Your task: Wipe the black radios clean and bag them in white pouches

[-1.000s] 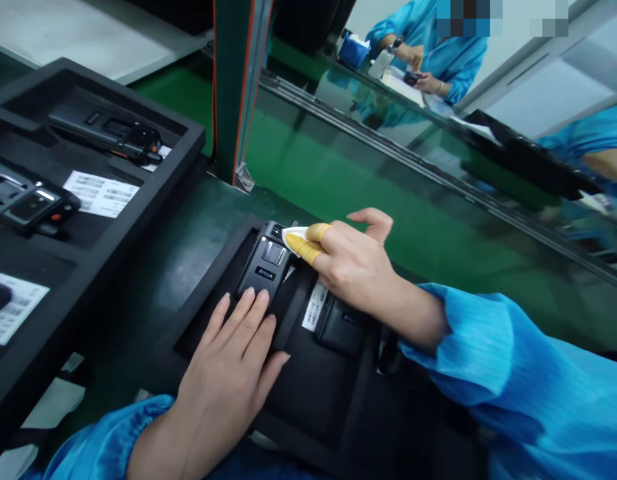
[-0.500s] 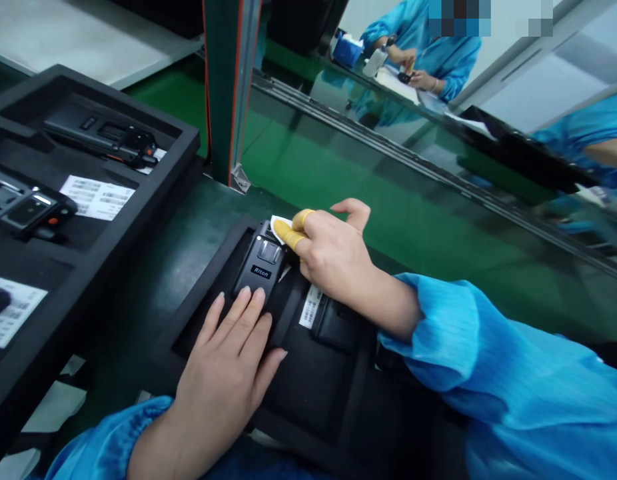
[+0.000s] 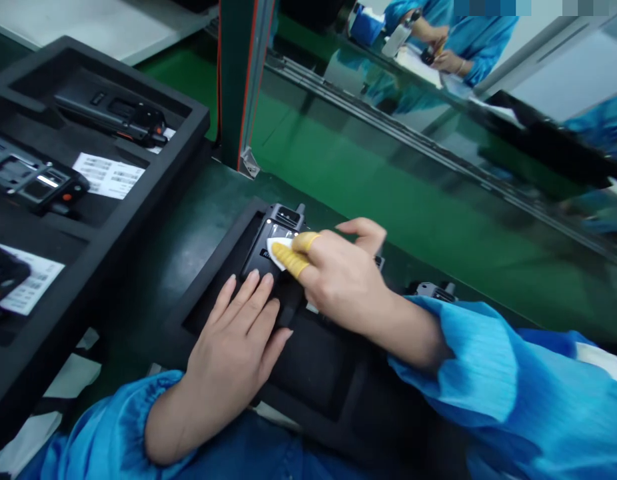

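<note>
A black handheld radio (image 3: 258, 260) with a short antenna lies in a compartment of the black foam tray (image 3: 208, 280) in front of me. My left hand (image 3: 233, 340) rests flat on its lower end, fingers stretched out. In my right hand (image 3: 338, 273) a small white wipe (image 3: 274, 244) is pressed against the radio's body, over part of its label. Yellow finger covers sit on the thumb and a finger of that hand. My right hand and forearm hide part of the tray's other compartments.
To the left stands a larger black foam tray (image 3: 188, 127) with several radios (image 3: 113, 113) and white barcode sheets (image 3: 111, 175). A metal-edged post (image 3: 243, 87) rises behind the work surface. Across the glass partition, a person in blue sleeves (image 3: 488, 40) handles a small black object.
My right hand has slid the wipe from the radio's top end down toward its label. My left hand stays on the radio's lower end. The whole view has shifted slightly.
</note>
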`<action>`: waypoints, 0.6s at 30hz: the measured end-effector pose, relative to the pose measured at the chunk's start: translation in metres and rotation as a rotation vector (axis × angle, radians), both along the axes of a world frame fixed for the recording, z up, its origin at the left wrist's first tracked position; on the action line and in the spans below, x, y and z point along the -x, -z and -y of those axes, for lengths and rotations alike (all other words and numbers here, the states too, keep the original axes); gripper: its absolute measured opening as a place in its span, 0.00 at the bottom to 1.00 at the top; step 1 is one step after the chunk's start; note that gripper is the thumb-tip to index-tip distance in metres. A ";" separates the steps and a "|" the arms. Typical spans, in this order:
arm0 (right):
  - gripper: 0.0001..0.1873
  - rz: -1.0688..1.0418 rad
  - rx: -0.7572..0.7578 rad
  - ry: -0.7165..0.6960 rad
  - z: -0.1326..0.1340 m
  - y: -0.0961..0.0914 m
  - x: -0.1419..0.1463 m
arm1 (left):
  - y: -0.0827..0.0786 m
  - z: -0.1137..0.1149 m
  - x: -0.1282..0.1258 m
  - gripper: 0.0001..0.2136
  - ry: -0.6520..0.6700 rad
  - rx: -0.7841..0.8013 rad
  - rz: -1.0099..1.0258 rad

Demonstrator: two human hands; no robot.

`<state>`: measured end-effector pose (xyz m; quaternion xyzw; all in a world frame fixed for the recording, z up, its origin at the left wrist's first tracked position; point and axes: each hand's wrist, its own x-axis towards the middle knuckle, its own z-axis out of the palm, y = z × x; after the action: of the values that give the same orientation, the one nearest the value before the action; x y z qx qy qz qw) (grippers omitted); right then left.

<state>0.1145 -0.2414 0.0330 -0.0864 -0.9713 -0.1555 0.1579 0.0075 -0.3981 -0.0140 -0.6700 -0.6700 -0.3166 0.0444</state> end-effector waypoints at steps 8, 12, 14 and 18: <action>0.20 -0.002 -0.014 -0.089 0.006 0.010 0.004 | -0.002 0.000 0.002 0.11 0.004 0.010 -0.034; 0.18 0.048 0.094 0.082 0.006 -0.004 -0.041 | -0.001 0.000 0.003 0.10 0.002 0.018 -0.049; 0.17 0.012 0.143 0.259 0.007 -0.016 -0.075 | 0.000 0.000 0.005 0.10 0.009 0.017 -0.067; 0.16 -0.135 0.144 0.715 0.023 -0.043 -0.156 | 0.004 0.001 0.009 0.10 0.056 -0.007 -0.104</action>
<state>0.2704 -0.2644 0.0764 -0.4412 -0.8756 -0.1260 0.1508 -0.0016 -0.3987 -0.0180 -0.7038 -0.6466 -0.2851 0.0726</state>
